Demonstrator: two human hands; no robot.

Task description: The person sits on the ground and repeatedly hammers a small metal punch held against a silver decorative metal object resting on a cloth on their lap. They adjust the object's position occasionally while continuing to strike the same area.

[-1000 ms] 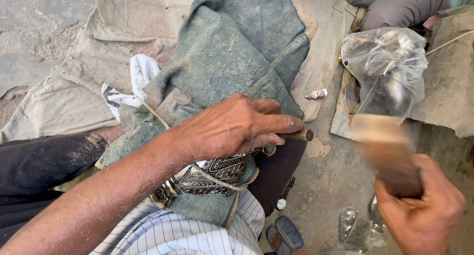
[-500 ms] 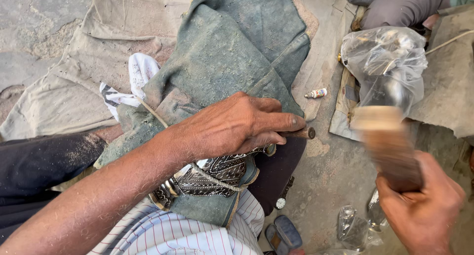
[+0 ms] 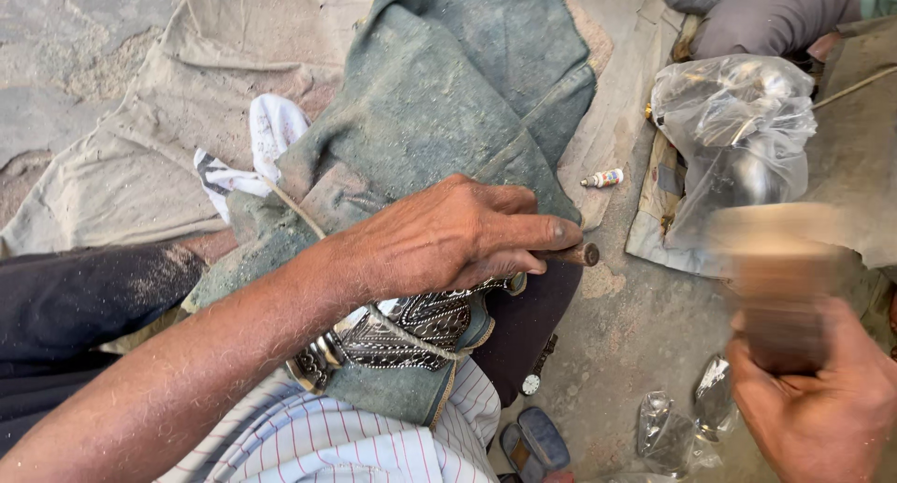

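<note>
- Fingers (image 3: 523, 231) of my left hand (image 3: 448, 240) lie stretched out and pressed together, pinching a short dark metal punch (image 3: 575, 254) against the work — its round end pokes out just past my fingertips.
- Under that hand I see an ornate silver-patterned piece (image 3: 411, 329), embossed and curved, resting on a grey-green felt cloth (image 3: 448, 100) that is draped over my lap; a thin cord (image 3: 299, 212) runs across the cloth towards my wrist.
- My right hand (image 3: 822, 408), in the lower right corner of the view, is wrapped tight around the handle of a wooden mallet (image 3: 780, 277). The mallet head is blurred, so I cannot tell its exact shape; it is raised, well apart from the punch.
- A crumpled clear plastic bag (image 3: 733, 137) sits on the ground by the right edge, with something metallic inside that I cannot make out.
- A small white tube (image 3: 603, 177) lies on the ground just beside the cloth's right edge.
- A white rag with dark marks (image 3: 262, 147) peeks out at the cloth's left edge, on a beige sheet (image 3: 140, 165) spread over the ground.
- Near the bottom edge lie a small round watch-like dial (image 3: 531, 384) and more clear plastic wrap (image 3: 682, 427).
- Another person's grey sleeve (image 3: 757, 11) shows at the top right corner.
</note>
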